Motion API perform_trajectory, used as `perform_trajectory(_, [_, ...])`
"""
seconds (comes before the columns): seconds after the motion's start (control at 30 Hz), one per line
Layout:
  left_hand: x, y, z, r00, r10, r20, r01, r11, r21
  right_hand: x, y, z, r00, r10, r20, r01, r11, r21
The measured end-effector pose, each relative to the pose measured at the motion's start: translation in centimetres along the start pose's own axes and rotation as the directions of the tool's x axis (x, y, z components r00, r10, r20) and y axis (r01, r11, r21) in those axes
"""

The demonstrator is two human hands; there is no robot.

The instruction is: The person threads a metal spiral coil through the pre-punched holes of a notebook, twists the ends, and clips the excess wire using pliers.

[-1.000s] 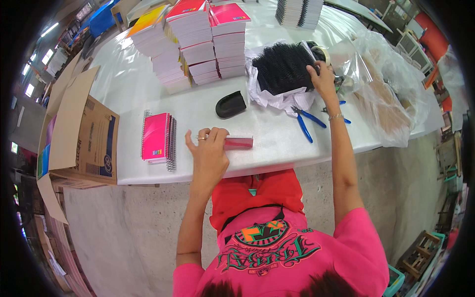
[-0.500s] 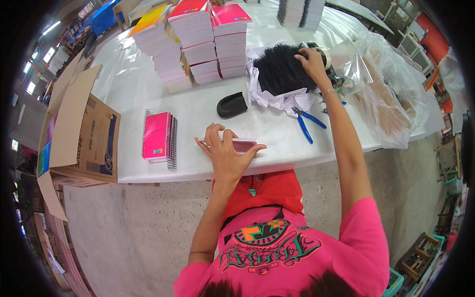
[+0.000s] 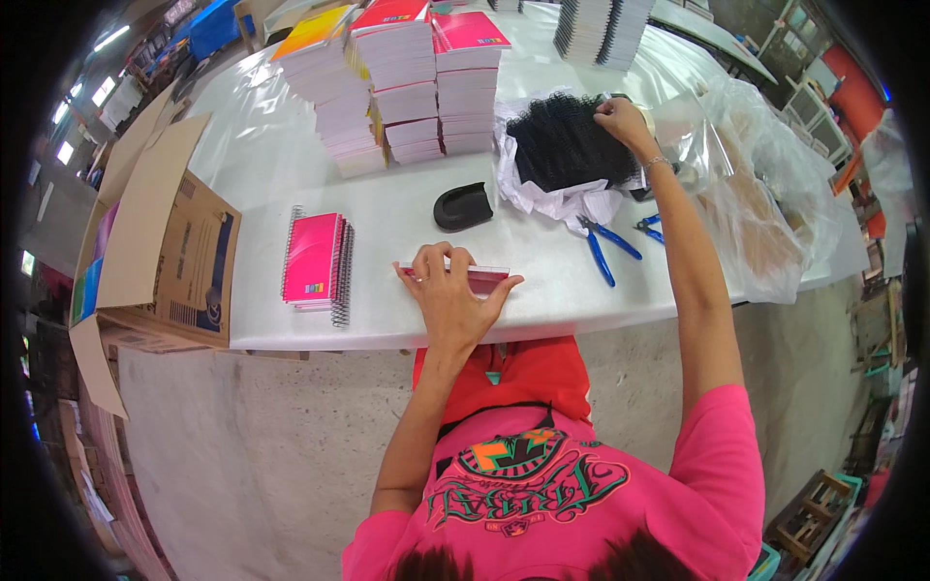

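Observation:
My left hand (image 3: 453, 302) grips a thin notebook block (image 3: 487, 280) that stands on its long edge near the table's front. Its thumb and fingers span the block's length. At the right end of a heap of black spiral binding coils (image 3: 562, 145), my right hand (image 3: 626, 124) pinches at the coil ends; the fingertips appear closed on a coil, though the coil itself is hard to single out. Crumpled white paper (image 3: 593, 203) lies under the heap. Just beyond my left hand rests a black, curved, hollow piece (image 3: 463, 207).
Blue-handled cutters (image 3: 603, 254) lie left of my right forearm, with another blue-handled tool (image 3: 651, 228) beside it. Pink spiral notebooks (image 3: 315, 257) sit at left, near an open cardboard box (image 3: 189, 261). Tall notebook stacks (image 3: 407, 87) stand behind; clear plastic (image 3: 756, 184) covers the right.
My right hand has closed from spread fingers beside the tape roll to a pinch at the coil heap's edge. My left hand keeps the notebook block in place. The view has shifted slightly.

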State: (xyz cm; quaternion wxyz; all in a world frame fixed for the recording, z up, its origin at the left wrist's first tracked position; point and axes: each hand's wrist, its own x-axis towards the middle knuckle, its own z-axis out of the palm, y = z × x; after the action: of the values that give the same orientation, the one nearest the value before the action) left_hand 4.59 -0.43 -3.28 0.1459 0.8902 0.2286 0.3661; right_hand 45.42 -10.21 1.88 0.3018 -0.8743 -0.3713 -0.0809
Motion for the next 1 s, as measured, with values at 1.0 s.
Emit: perform_trajectory(1.0, [0.8, -0.2, 0.8, 0.998, 0.023, 0.065, -0.020, 0.998, -0.059, -21.7, -16.1, -0.2, 0.904, -0.121, 0.411, -0.122, 0.847, 0.517])
